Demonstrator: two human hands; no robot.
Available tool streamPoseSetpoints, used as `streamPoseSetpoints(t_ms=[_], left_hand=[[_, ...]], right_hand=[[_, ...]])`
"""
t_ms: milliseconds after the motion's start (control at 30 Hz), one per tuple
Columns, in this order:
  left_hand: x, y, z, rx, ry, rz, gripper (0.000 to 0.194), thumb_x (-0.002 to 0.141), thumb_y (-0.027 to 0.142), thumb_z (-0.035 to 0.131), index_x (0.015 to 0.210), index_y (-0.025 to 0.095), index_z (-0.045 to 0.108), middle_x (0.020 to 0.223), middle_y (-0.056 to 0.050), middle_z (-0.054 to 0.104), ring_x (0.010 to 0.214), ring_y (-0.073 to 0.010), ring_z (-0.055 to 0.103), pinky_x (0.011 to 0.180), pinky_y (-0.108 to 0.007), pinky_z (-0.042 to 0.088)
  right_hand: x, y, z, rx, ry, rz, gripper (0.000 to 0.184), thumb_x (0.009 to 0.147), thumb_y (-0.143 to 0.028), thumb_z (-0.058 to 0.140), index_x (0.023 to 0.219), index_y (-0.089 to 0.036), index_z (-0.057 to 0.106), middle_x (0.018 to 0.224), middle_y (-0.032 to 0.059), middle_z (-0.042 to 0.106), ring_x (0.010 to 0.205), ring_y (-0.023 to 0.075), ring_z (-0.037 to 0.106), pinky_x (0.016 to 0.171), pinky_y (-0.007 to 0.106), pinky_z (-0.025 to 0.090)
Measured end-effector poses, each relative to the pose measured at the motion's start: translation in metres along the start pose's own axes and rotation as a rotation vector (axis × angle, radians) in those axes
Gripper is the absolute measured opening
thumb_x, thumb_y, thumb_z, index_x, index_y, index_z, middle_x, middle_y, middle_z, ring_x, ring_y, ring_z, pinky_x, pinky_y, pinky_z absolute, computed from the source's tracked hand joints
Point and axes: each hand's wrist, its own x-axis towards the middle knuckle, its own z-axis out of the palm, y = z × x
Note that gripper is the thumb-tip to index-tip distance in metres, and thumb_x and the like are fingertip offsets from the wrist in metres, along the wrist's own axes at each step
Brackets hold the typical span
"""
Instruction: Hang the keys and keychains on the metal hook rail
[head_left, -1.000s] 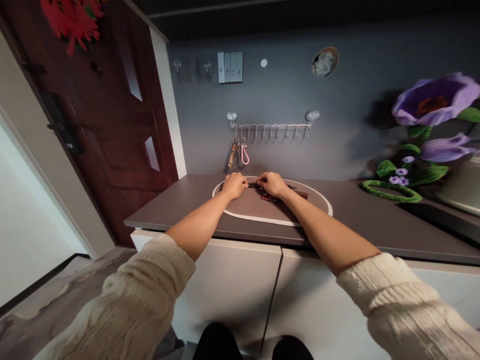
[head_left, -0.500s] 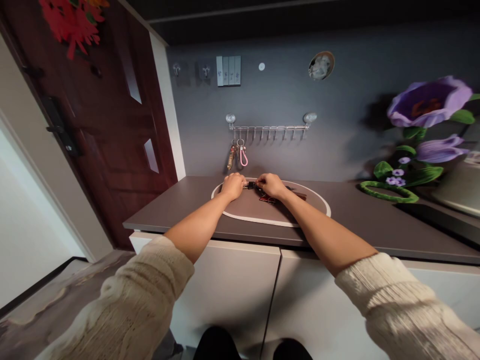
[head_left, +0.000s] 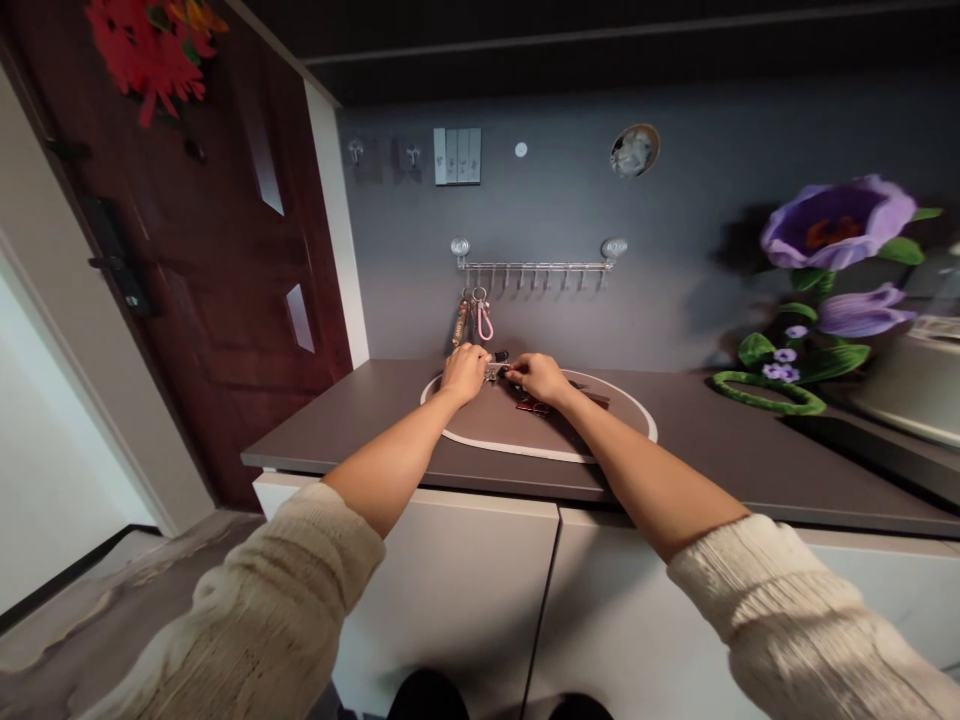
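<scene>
Object (head_left: 503, 371), dark, between left hand (head_left: 465, 374) and right hand (head_left: 541, 379)

Mat (head_left: 491, 428) on cntr (head_left: 712, 435) (keyrings (head_left: 460, 321) behind), flwrs (head_left: 862, 312) to R.

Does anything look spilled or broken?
Nothing stands out: no spill or break shows on the brown counter or oval white-edged mat. Small dark things between left hand and right hand are too tiny to judge.

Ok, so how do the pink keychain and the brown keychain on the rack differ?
The pink keychain is a narrow loop; the brown keychain is a solid strip. The brown one hangs nearer the door, the pink one farther right. Both hang from the rack.
</scene>
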Motion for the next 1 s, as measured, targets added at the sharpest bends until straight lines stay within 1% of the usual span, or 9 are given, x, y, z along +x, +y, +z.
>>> streamPoseSetpoints(t_ms=[200,400,633,833,1000], left_hand=[[0.0010,0.0006,0.0003,-0.058,0.048,0.028,0.025,0.085,0.026,0.037,0.089,0.017,0.060,0.095,-0.006,0.059,0.094,-0.0163,0.051,0.084,-0.027,0.038],[0.0012,0.0021,-0.0008,-0.106,0.078,0.061,0.023,0.085,0.025,0.038,0.086,0.017,0.060,0.093,-0.006,0.059,0.092,-0.0158,0.051,0.084,-0.026,0.038],[0.0021,0.0026,-0.0029,-0.167,0.108,0.031,0.022,0.084,0.025,0.039,0.083,0.017,0.059,0.091,-0.006,0.059,0.090,-0.0149,0.051,0.082,-0.026,0.038],[0.0042,0.0012,-0.0004,-0.263,0.138,0.052,0.018,0.082,0.023,0.042,0.079,0.016,0.059,0.086,-0.005,0.059,0.086,-0.0143,0.052,0.080,-0.026,0.039],[0.0051,0.0010,0.0012,-0.330,0.170,0.035,0.017,0.081,0.022,0.044,0.075,0.015,0.059,0.083,-0.005,0.060,0.082,-0.0142,0.053,0.078,-0.026,0.040]], right_hand=[[-0.0004,-0.0022,-0.0024,0.050,0.059,0.007,0.018,0.072,-0.033,0.058,0.080,-0.019,0.066,0.076,0.0030,0.067,0.067,0.0133,0.057,0.061,0.021,0.037],[-0.0011,-0.0039,-0.0048,0.088,0.110,0.021,0.016,0.072,-0.031,0.058,0.077,-0.018,0.065,0.073,0.0028,0.066,0.065,0.0123,0.055,0.061,0.021,0.036],[-0.0023,-0.0050,-0.0064,0.163,0.175,-0.032,0.014,0.075,-0.026,0.053,0.077,-0.017,0.065,0.071,0.0020,0.065,0.063,0.0109,0.053,0.063,0.021,0.037],[-0.0001,-0.0034,-0.0051,0.184,0.213,-0.083,0.014,0.074,-0.025,0.053,0.076,-0.016,0.064,0.070,0.0023,0.063,0.063,0.0114,0.052,0.063,0.022,0.037],[-0.0006,-0.0043,-0.0067,0.194,0.241,-0.087,0.013,0.074,-0.023,0.053,0.075,-0.016,0.063,0.072,0.0037,0.062,0.065,0.0123,0.051,0.065,0.024,0.038]])
